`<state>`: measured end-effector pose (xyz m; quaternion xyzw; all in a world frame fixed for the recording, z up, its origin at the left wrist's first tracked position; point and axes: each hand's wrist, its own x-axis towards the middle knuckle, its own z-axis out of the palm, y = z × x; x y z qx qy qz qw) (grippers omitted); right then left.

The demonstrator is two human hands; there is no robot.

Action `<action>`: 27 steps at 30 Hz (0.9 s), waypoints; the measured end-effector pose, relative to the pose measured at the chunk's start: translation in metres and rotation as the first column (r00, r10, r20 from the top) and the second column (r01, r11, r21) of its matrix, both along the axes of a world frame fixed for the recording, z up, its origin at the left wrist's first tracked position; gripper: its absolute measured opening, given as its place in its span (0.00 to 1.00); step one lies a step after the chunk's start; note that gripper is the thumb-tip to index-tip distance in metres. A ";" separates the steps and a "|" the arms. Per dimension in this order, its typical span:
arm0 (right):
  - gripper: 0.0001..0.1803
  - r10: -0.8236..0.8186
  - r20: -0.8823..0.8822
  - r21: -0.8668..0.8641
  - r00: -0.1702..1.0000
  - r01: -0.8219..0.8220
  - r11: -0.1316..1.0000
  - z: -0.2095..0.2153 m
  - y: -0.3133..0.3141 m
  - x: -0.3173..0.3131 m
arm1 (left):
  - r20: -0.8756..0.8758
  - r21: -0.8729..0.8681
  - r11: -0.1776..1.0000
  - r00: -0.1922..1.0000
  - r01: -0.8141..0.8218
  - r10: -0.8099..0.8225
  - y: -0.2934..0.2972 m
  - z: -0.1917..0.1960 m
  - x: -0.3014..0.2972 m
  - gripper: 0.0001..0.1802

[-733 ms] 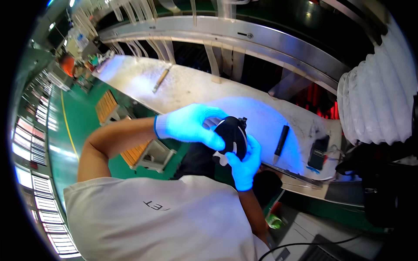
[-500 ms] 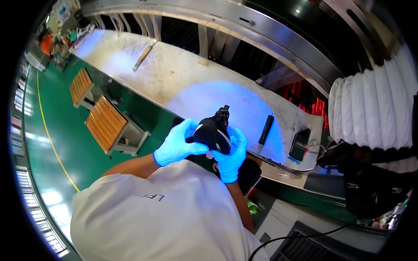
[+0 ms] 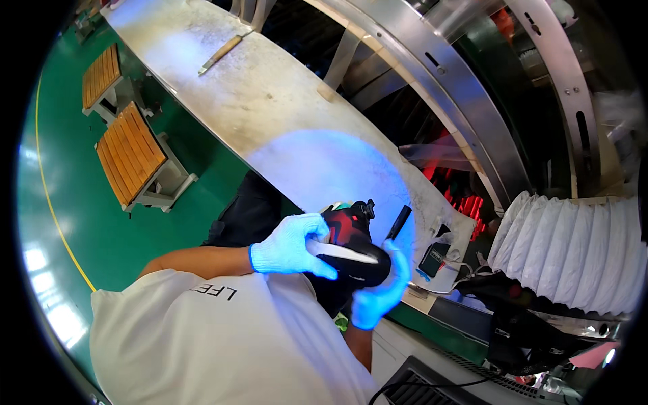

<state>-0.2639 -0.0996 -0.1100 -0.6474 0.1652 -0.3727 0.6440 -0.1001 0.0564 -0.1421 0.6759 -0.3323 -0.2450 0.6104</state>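
Fingers of both gloved hands clasp black, red-accented shoe.

A green floor is shining with glare, a yellow line curving across it. 2 slatted wooden stools are standing beside a long pale workbench, where blue light is pooling. Curved steel rails are arching behind; a white pleated duct is lying at the right.

- You stood on a factory floor: green painted floor with a yellow line.
- Beside you ran a long metal workbench, steel conveyor framing and wooden pallets.
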 end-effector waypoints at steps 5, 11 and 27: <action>0.40 0.261 -0.128 -0.284 0.957 -0.288 0.914 0.043 -0.007 0.032 | 0.035 -0.037 0.998 0.998 0.058 -0.056 0.002 -0.001 0.005 0.38; 0.37 0.221 -0.184 -0.523 0.958 -0.286 0.803 0.045 0.017 0.059 | 0.040 -0.186 0.976 0.994 0.112 -0.106 0.021 -0.001 0.027 0.33; 0.46 0.152 -0.121 -0.691 0.981 -0.194 0.696 0.032 0.040 0.079 | 0.224 -0.399 0.916 0.973 0.041 0.054 0.042 0.064 0.042 0.17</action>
